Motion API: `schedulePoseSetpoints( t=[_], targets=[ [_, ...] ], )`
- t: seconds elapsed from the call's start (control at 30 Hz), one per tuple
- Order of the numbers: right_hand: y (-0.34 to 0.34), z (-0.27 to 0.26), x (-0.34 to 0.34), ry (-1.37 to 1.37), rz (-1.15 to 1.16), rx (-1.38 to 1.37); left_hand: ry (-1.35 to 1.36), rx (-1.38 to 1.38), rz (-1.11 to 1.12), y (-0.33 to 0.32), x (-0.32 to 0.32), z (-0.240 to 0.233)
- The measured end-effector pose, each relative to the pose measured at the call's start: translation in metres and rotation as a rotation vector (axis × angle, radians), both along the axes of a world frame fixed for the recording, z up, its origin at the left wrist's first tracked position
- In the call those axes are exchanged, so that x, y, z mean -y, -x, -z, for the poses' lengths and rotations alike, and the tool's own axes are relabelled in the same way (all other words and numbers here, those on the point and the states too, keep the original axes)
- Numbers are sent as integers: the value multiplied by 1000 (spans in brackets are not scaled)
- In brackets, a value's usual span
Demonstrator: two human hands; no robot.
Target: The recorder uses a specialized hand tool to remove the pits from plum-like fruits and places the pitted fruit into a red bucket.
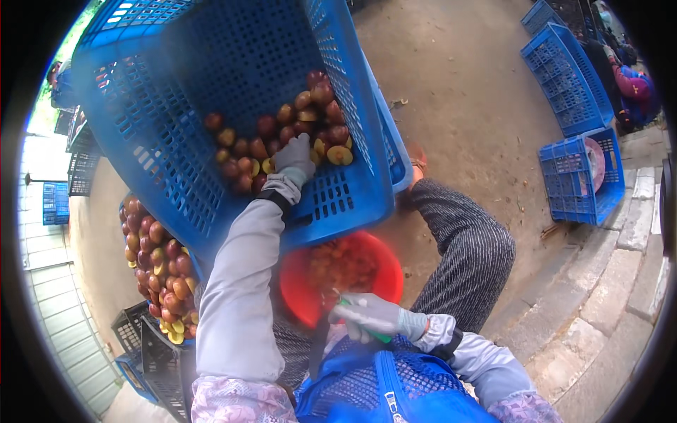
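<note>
My left hand (296, 154), in a grey glove, is down inside a tilted blue plastic crate (338, 198). Its fingertips touch reddish plums (257, 148), several of them cut with yellow flesh showing; whether they grip one is hidden. My right hand (373, 314), also gloved, is closed around a green-handled hand tool (376, 335) near my lap. A small metal tip shows past the fingers, but its shape is blurred. Just beyond that hand stands a red plastic basin (392, 275) holding a blurred mass of orange-brown pieces.
On my left, another blue crate is heaped with plums (161, 259), beside black crates (161, 351). Blue crates (566, 79) stand far right near another person (634, 87). One crate on its side (560, 182) holds a pink round object (594, 165). Stone paving (597, 312) edges the bare floor.
</note>
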State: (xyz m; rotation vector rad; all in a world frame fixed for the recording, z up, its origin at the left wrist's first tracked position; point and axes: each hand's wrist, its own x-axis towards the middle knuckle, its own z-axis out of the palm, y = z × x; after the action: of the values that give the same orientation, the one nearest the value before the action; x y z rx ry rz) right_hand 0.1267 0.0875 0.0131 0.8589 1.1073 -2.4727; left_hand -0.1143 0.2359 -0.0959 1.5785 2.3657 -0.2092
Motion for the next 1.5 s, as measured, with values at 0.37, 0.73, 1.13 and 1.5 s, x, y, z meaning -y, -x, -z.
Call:
schedulePoseSetpoints(
  t=[0.37,0.73,1.13,1.5],
  targets=[
    [-12,-17,-6,-124,228,18,-89,1208,-298,46,16,8],
    [27,-50,-21,-422,369,42,-595,2069,-274,-43,155,-110],
    [35,-49,31,-479,299,79,-955,1277,-83,-82,218,-113],
    [29,-54,33,-484,300,62,-1099,1162,-85,-97,217,-117]
  ],
)
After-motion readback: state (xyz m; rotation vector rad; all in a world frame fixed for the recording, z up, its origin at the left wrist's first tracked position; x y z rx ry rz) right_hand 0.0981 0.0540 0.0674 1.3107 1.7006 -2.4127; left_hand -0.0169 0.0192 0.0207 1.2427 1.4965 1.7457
